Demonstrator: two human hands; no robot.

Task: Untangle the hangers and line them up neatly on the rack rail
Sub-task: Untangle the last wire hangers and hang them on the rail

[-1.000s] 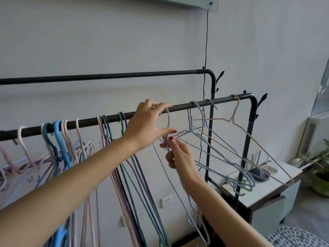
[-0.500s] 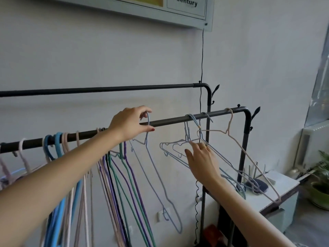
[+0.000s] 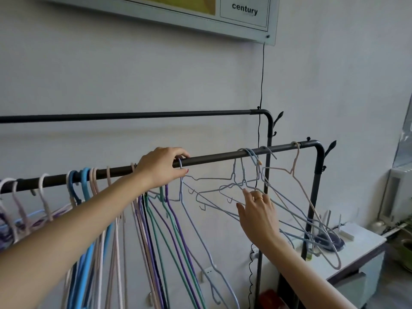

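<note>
blue hanger (image 3: 181, 192) hooked on rail (image 3: 223, 156), your l hand (image 3: 161, 169) pinching its hook; r hand (image 3: 258, 216) loose-fingered at tangled hangers (image 3: 236, 186), still unsorted.

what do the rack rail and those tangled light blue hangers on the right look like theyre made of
Rack rail: likely metal tube with a matte dark grey coating; round, smoothly bent at the corner, dull sheen. Tangled light blue hangers: probably wire with a matte plastic or rubbery coating; very thin, evenly coloured, no metallic glint.
</note>
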